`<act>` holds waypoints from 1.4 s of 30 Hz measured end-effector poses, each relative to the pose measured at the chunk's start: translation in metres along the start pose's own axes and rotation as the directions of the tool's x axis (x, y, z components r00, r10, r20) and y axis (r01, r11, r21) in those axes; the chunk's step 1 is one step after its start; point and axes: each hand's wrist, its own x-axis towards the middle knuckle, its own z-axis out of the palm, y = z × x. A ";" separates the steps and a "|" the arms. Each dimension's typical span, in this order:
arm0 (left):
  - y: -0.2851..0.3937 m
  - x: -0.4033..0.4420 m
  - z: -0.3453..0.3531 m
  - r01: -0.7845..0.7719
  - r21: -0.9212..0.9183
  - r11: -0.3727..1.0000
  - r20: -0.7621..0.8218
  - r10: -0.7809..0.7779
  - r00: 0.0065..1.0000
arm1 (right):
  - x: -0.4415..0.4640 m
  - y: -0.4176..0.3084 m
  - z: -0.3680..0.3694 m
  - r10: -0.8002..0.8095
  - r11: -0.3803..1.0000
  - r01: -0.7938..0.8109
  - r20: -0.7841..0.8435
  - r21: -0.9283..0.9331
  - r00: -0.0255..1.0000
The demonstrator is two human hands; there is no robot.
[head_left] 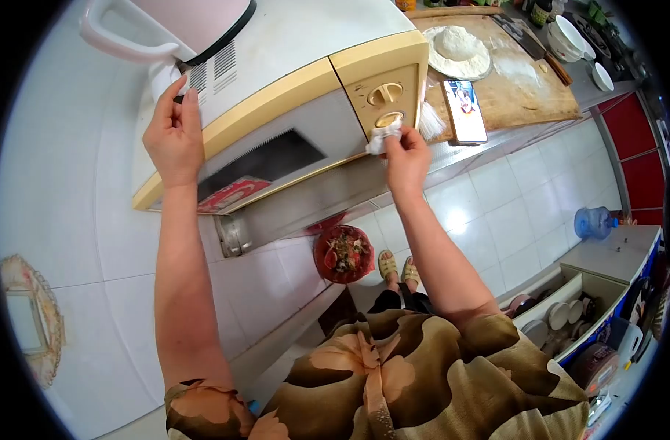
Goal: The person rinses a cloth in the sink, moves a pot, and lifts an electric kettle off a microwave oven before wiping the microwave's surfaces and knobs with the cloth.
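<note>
My right hand (407, 158) pinches a crumpled white tissue (384, 137). The tissue is against the lower round knob (388, 119) on the control panel of a cream-trimmed microwave (272, 103). Above that knob sits a dial (385, 93). My left hand (175, 136) is at the microwave's left top edge, thumb and forefinger apart, the other fingers curled and partly hidden. Close to its fingertips are a small dark item and a white object (164, 79) I cannot make out. A pale pink kettle (181, 26) stands on top of the microwave.
Right of the microwave, a wooden board (526, 95) carries a plate of flour (458, 53), a lit phone (465, 111) and a cleaver (522, 37). Below are a red bin (343, 254) with scraps, an open drawer (551, 312) and a blue water jug (595, 223).
</note>
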 end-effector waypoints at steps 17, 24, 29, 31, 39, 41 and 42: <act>0.001 0.001 0.001 -0.003 0.023 1.000 0.001 0.003 1.000 | 0.008 -0.046 -0.035 -0.432 0.840 0.462 0.167 -0.284 0.887; 0.000 0.001 0.002 -0.004 -0.003 1.000 0.002 0.004 1.000 | 0.014 -0.050 -0.023 -0.613 0.511 0.708 0.370 -0.488 0.698; -0.003 -0.001 -0.003 0.009 0.011 1.000 -0.023 -0.008 1.000 | 0.005 -0.040 -0.025 -0.603 0.530 0.705 0.374 -0.471 0.704; 0.000 0.000 0.000 -0.016 0.038 0.999 -0.021 0.017 1.000 | 0.006 -0.044 -0.025 -0.597 0.490 0.730 0.427 -0.477 0.680; -0.002 -0.002 0.000 0.039 0.041 0.998 0.031 -0.041 0.999 | 0.017 -0.058 -0.036 -0.590 0.424 0.760 0.486 -0.493 0.645; -0.003 0.001 0.001 0.020 0.013 1.000 0.005 -0.020 1.000 | 0.013 -0.055 -0.030 -0.609 0.397 0.785 0.503 -0.476 0.613; -0.002 0.001 0.002 0.008 0.011 1.000 0.000 -0.008 1.000 | 0.013 -0.054 -0.030 -0.612 0.395 0.784 0.499 -0.479 0.613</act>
